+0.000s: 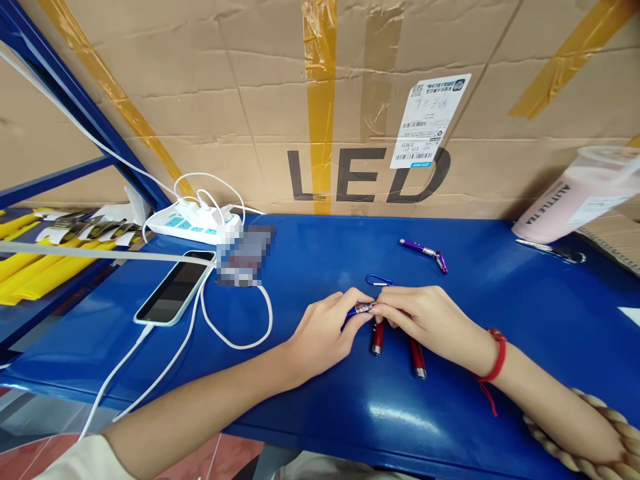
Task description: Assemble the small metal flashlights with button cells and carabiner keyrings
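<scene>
My left hand (325, 327) is closed around a small blue penlight (361, 309) with a printed band, held just above the blue table (320, 393). From the other side, the fingertips of my right hand (417, 310) pinch the penlight's end; any small part between them is hidden. Just behind the fingers lies a blue carabiner clip (379, 281). Two red penlights with silver tips, one on the left (377, 339) and one on the right (418, 360), rest partly under my right hand. Farther back is a purple penlight (417, 247) with a clip on its end.
A phone (175, 290), a blurred-out device (245, 257), white cables and a power strip (195, 223) occupy the left. At the right lean a pink drink cup (560, 200) and, below it, keys (555, 251). A large cardboard box (240, 100) stands behind the table.
</scene>
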### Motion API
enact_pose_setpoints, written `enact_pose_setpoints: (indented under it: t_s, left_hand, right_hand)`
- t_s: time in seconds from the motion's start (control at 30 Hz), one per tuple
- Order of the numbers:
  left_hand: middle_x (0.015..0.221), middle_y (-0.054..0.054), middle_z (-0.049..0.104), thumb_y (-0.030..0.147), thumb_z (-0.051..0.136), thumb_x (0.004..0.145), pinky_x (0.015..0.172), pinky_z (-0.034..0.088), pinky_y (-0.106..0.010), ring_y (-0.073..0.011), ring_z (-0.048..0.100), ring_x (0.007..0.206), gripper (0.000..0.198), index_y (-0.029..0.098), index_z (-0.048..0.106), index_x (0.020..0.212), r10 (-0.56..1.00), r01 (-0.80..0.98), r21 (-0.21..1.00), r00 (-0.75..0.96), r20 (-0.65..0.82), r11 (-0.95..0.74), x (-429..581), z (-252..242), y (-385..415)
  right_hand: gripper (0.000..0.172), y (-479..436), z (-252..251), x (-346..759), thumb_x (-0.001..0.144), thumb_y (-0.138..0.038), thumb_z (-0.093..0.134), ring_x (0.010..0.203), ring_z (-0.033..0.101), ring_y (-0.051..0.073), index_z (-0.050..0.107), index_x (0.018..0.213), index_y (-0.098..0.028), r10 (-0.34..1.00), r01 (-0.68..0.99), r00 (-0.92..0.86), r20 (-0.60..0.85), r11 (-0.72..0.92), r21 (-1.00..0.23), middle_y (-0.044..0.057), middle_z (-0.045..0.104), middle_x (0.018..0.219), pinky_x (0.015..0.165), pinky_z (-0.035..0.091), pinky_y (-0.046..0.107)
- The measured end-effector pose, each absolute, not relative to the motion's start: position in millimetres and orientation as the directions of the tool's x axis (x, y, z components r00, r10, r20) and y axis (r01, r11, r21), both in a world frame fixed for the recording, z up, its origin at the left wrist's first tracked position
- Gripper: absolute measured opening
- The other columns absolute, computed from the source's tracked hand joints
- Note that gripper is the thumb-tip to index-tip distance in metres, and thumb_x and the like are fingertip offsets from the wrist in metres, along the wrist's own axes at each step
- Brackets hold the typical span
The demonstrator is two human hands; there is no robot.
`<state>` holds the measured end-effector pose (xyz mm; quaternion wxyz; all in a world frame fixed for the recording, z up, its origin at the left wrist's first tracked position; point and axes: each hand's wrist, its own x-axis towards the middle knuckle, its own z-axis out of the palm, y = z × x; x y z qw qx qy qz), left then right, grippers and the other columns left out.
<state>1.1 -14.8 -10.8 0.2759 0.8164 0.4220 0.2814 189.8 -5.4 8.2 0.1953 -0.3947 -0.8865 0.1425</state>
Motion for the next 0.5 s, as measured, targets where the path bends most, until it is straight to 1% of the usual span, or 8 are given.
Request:
enact_pose_setpoints:
  t_s: [0.1, 0.23, 0.37, 0.5]
  left_hand:
    - [0.095, 0.001, 0.067, 0.027, 0.044, 0.092, 0.077, 0.047, -0.025, -0.0161, 0.064, 0.089, 0.013, 0.024, 0.054, 0.100, 0.841, 0.545, 0.679, 0.500, 0.206, -0.491, 0.3, -10.6, -14.7]
    - [0.095, 0.002, 0.068, 0.029, 0.041, 0.094, 0.071, 0.048, -0.024, -0.0165, 0.065, 0.087, 0.016, 0.025, 0.053, 0.103, 0.854, 0.591, 0.661, 0.497, 0.152, -0.462, 0.6, -6.9, -14.6]
    - [0.107, 0.002, 0.067, 0.024, 0.041, 0.094, 0.077, 0.048, -0.026, -0.0183, 0.064, 0.095, 0.018, 0.026, 0.052, 0.108, 0.856, 0.619, 0.645, 0.506, 0.109, -0.448, 1.9, -5.2, -13.1]
    - [0.111, -0.001, 0.064, 0.022, 0.040, 0.094, 0.086, 0.045, -0.027, -0.0170, 0.061, 0.101, 0.019, 0.024, 0.051, 0.109, 0.833, 0.534, 0.707, 0.534, 0.144, -0.464, 2.2, -9.8, -10.6]
  right_hand:
    - [0.042, -4.8, 5.9, 189.6, 0.097, -0.036, 0.032, 0.056, 0.055, 0.010, 0.054, 0.067, -0.018, 0.740, 0.647, -0.621, 0.259, 0.671, -0.363, -0.001, 0.059, 0.063, 0.054, 0.034, 0.021]
    - [0.042, -5.0, 4.5, 189.0, 0.098, -0.034, 0.030, 0.055, 0.055, 0.010, 0.053, 0.067, -0.018, 0.743, 0.658, -0.611, 0.273, 0.668, -0.347, -0.002, 0.059, 0.063, 0.054, 0.034, 0.021]
    - [0.043, -4.0, 2.8, 189.2, 0.098, -0.035, 0.029, 0.058, 0.056, 0.011, 0.054, 0.067, -0.019, 0.740, 0.668, -0.620, 0.260, 0.672, -0.319, -0.001, 0.060, 0.065, 0.055, 0.034, 0.022]
    - [0.043, -1.4, 3.7, 190.9, 0.098, -0.035, 0.030, 0.058, 0.055, 0.011, 0.054, 0.066, -0.019, 0.753, 0.671, -0.617, 0.228, 0.655, -0.348, -0.001, 0.060, 0.065, 0.055, 0.033, 0.023]
